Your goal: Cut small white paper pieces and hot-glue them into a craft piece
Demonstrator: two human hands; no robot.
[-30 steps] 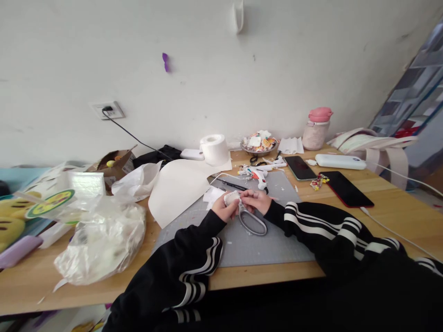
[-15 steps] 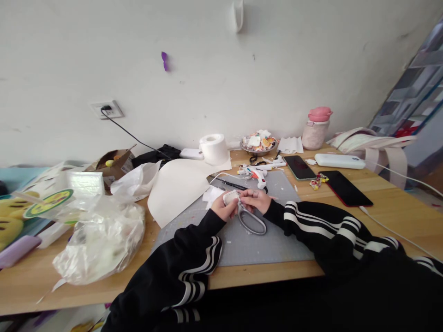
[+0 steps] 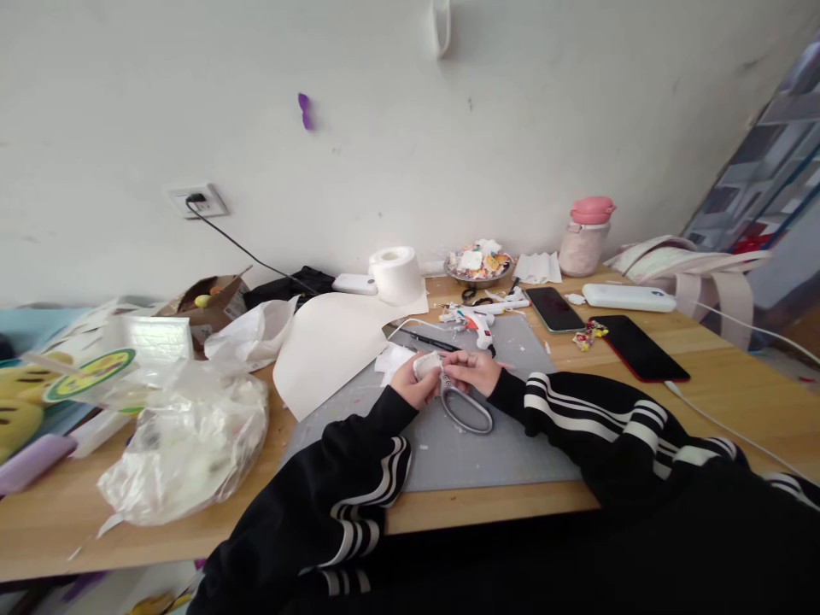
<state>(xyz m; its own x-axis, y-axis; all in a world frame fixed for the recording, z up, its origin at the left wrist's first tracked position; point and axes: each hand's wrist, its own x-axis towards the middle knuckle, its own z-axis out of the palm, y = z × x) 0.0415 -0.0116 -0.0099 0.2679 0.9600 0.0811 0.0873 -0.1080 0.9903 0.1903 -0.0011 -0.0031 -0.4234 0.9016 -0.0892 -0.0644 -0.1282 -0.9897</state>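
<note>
Above the grey cutting mat (image 3: 493, 461), my left hand (image 3: 415, 383) is closed on a small white piece (image 3: 427, 366). My right hand (image 3: 475, 372) meets it from the right, its fingers pinched together at the piece's right edge; what they pinch is too small to make out. Grey-handled scissors (image 3: 470, 413) lie on the mat just below the fingertips, their blades hidden by the hands. Behind the hands are a black pen-like tool (image 3: 430, 342) and white paper scraps (image 3: 389, 363).
A glue gun (image 3: 479, 325), a bowl of scraps (image 3: 478, 265) and a paper roll (image 3: 397, 275) stand behind. Two phones (image 3: 554, 309) and a power bank (image 3: 629, 297) lie right. A white sheet (image 3: 333, 346) and a plastic bag (image 3: 185, 444) are left.
</note>
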